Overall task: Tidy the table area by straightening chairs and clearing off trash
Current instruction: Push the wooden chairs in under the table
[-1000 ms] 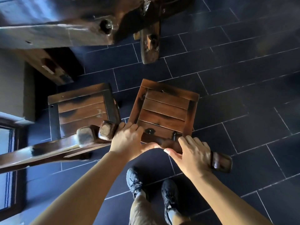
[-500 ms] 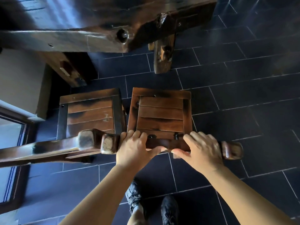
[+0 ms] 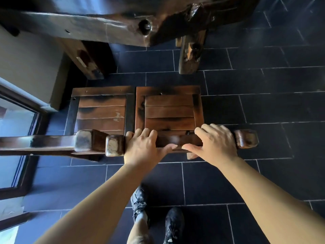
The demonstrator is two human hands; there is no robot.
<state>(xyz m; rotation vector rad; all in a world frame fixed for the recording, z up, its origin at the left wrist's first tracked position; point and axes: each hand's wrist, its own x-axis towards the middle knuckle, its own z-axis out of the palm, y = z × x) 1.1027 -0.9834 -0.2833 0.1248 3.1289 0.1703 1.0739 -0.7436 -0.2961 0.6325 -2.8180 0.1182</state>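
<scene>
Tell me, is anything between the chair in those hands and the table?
Yes: the table leg stands just ahead of the right front corner of the held chair. Otherwise only bare tiles lie before the table.

The table (image 3: 88, 23) was thick dark wood, varnished to a gloss that caught the light, with a knot and rough, uneven edges. In front of the table, the chair (image 3: 168, 110) and the second chair (image 3: 102, 111) were slatted brown wood with a soft sheen, blackened in patches, and the second chair was scuffed pale on one slat. Under the table, the floor (image 3: 263, 111) was dark matt tile, faintly textured, with thin pale grout lines.
</scene>
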